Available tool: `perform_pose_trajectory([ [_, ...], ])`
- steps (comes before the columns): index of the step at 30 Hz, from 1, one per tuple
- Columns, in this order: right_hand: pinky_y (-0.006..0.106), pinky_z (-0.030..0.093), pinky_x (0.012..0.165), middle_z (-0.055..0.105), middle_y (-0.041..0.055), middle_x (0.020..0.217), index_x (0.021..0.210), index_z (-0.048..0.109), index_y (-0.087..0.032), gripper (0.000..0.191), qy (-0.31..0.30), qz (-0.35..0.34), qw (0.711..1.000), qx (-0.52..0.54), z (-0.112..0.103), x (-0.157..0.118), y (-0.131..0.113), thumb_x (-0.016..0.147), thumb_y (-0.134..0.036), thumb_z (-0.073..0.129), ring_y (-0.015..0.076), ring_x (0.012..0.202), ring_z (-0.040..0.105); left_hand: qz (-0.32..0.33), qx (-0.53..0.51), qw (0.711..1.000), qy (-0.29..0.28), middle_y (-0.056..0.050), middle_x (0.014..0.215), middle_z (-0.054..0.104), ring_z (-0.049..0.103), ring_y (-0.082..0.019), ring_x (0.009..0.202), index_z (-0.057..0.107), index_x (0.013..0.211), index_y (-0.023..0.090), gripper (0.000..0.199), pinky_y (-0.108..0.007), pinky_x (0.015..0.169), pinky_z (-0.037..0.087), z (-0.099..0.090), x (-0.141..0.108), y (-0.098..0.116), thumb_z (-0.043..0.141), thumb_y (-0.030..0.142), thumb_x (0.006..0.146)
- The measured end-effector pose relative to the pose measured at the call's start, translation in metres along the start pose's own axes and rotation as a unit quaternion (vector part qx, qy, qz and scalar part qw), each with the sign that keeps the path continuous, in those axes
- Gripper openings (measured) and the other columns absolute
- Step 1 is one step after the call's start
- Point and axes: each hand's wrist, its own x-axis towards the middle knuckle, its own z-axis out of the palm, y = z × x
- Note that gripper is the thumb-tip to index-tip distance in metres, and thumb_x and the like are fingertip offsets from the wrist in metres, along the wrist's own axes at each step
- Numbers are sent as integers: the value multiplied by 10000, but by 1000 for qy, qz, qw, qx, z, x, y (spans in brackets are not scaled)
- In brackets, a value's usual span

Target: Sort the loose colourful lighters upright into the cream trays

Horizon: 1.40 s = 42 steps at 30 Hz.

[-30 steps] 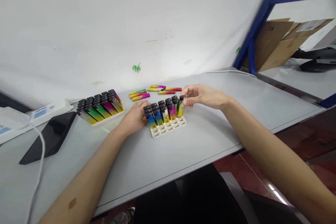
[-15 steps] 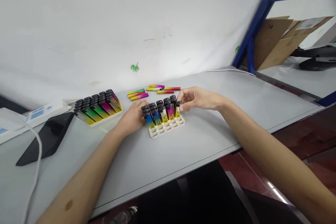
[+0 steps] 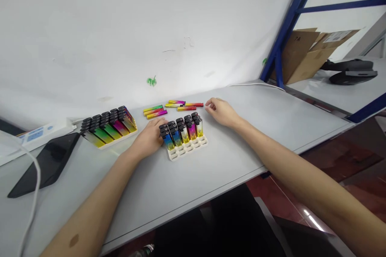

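A white plastic rack (image 3: 188, 148) holds several black-topped lighters (image 3: 184, 132) standing in rows, with blue, clear-yellow and magenta bodies. Its front row of slots shows bare. My left hand (image 3: 150, 138) grips the rack at its left end, its fingertips partly hidden behind the lighters. To the rack's upper right, my right hand (image 3: 221, 112) is held just over the table with loosely curled fingers and nothing visible in them. Nearest to it lies a red-and-yellow shiny slim metallic case (image 3: 194, 105). Other such cases lie behind the rack, among them a magenta-and-yellow case (image 3: 157, 114).
On the left a second rack (image 3: 119, 139) is packed with lighters (image 3: 105, 126). Beyond it are a black tablet-like device (image 3: 50, 160), a white power strip (image 3: 42, 132) and a white cable (image 3: 37, 184). Blue shelf posts (image 3: 279, 48) and a cardboard box (image 3: 304, 56) stand right.
My right hand has let go of the lighter at the rack's right end and moved back and right, towards the loose cases. My left hand stays at the rack. The view has shifted slightly.
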Motion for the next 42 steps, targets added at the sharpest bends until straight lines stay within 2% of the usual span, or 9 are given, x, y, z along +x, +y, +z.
perform_pose_trajectory([
  [5,456,403,1013,575,202,1249,1429,539,-192,473,-38,4,987,-158,17,10,0,990,-352,463,344,1171,548,1,5,1000,-4,-115,1330,619,495,-316,1324,597,1214,191,416,-496,1145,409,2,0,-3,479,196,814],
  [13,404,447,950,622,173,1149,1097,670,-147,305,-31,41,989,-137,15,12,-2,939,-360,519,318,1111,582,2,8,1000,-12,-125,1373,593,477,-311,1352,607,1220,184,415,-499,1162,389,2,-1,-5,471,208,830],
  [18,386,466,861,646,137,1065,932,618,-170,214,71,29,996,-54,4,12,3,925,-367,535,273,1007,613,10,13,1000,-12,-121,1309,622,506,-301,1306,594,1228,175,425,-478,1144,410,2,0,-5,465,191,823],
  [22,338,492,776,667,50,920,930,456,-225,202,164,40,971,168,-1,12,-1,923,-406,545,195,860,642,13,9,1000,-13,-115,1296,623,511,-298,1293,593,1216,177,428,-473,1134,420,1,0,-5,465,176,808],
  [24,276,480,608,636,-16,800,976,380,-254,227,146,84,938,304,-2,12,-6,938,-434,513,144,645,608,12,11,1000,-8,-113,1310,619,503,-304,1303,595,1214,183,436,-486,1137,415,1,0,-6,473,173,796],
  [27,203,325,421,506,-85,636,989,381,-268,268,114,136,900,399,0,10,-14,931,-488,523,92,427,416,13,9,1000,-8,-106,1301,629,501,-305,1310,606,1202,196,431,-494,1141,411,1,0,-5,478,173,791],
  [31,201,164,367,319,-96,516,822,494,-215,414,22,167,867,469,3,5,-23,932,-613,463,63,381,208,17,9,1000,-8,-112,1306,626,488,-304,1333,610,1219,190,432,-498,1156,396,2,0,-5,471,184,810],
  [34,208,106,362,228,-101,469,680,462,-207,459,-40,197,841,503,4,2,-27,952,-574,406,58,375,131,18,8,1000,-8,-110,1303,628,491,-310,1332,615,1214,198,426,-504,1153,402,2,0,-6,474,188,813],
  [42,197,98,345,204,-94,433,602,374,-223,357,-56,175,829,529,-1,-2,-30,918,-389,360,64,375,90,16,23,1000,-5,-129,1304,625,510,-318,1304,606,1220,171,439,-505,1141,412,2,1,-6,468,185,803],
])
